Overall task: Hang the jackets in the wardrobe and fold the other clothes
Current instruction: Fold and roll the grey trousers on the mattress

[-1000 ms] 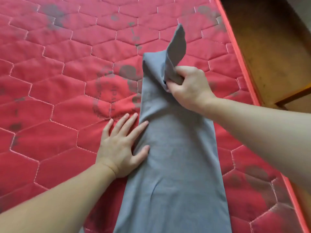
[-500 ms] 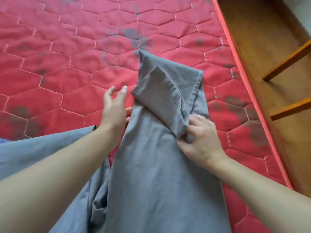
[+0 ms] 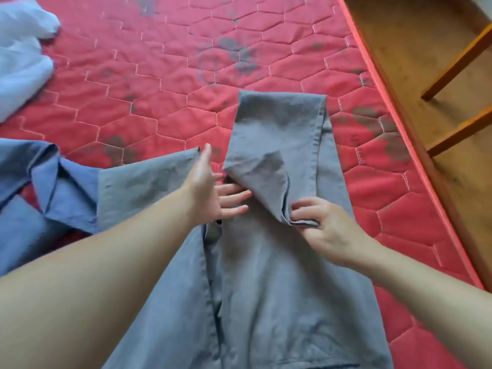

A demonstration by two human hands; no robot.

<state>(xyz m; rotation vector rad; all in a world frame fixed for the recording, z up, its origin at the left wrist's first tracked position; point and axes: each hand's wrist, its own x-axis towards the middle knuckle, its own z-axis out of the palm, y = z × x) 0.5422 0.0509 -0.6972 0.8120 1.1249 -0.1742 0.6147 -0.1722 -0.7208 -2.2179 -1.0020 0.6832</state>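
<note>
Trousers (image 3: pixel 266 262): lying centre frame on the bed (image 3: pixel 159 83), leg end being doubled back.
Right hand (image 3: pixel 327 230): grip pinching the folded hem.
Left hand (image 3: pixel 210 187): fingers spread, sliding under the fold.
Progress: first fold underway; blue shirt (image 3: pixel 40 187) at left and white garment (image 3: pixel 21 54) at upper left waiting unfolded.

Trousers (image 3: pixel 266 275) lie on the mattress (image 3: pixel 159 83), running from the near edge away, right of centre. Far end is folded back over itself. Right hand (image 3: pixel 323 227) sits at the fold's near right corner, on the cloth; left hand (image 3: pixel 210 190) at the fold's left side, fingers under the flap. A shirt (image 3: pixel 53 190) lies left of the trousers, touching them. A pale cloth (image 3: pixel 21 54) at the far left, well apart. Floor (image 3: pixel 426 62) and wooden legs (image 3: pixel 458 62) lie right of the mattress.
</note>
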